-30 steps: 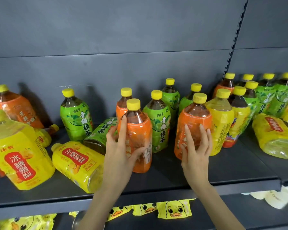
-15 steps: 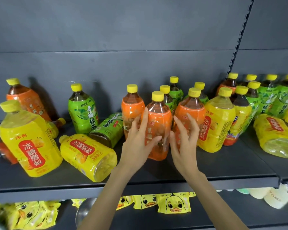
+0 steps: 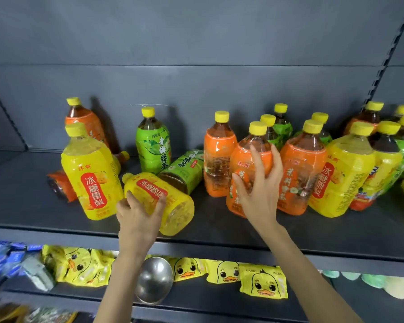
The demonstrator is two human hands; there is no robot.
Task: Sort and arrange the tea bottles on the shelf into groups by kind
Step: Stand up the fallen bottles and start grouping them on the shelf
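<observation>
The left hand (image 3: 138, 217) was curled over the lying yellow-labelled plastic bottle (image 3: 176, 207), thumb on one side and fingers on the other, near its red-patched label. The right hand (image 3: 260, 190) was spread wide round the tilted orange-labelled clear plastic bottle of brown tea (image 3: 244, 159), thumb low on the label and fingers up by the smooth shoulder. That bottle stood between two upright orange-labelled bottles (image 3: 219, 159) (image 3: 301, 169), touching the right one. All had ribbed yellow screw caps and glossy, crinkled shrink labels. Behind the lying yellow bottle a green-labelled bottle on its side (image 3: 184, 171) lay against it, with an upright green-labelled bottle (image 3: 153, 145) and a squarish upright yellow bottle (image 3: 91, 178) nearby. All sat on the matt dark grey metal shelf (image 3: 219, 229).
</observation>
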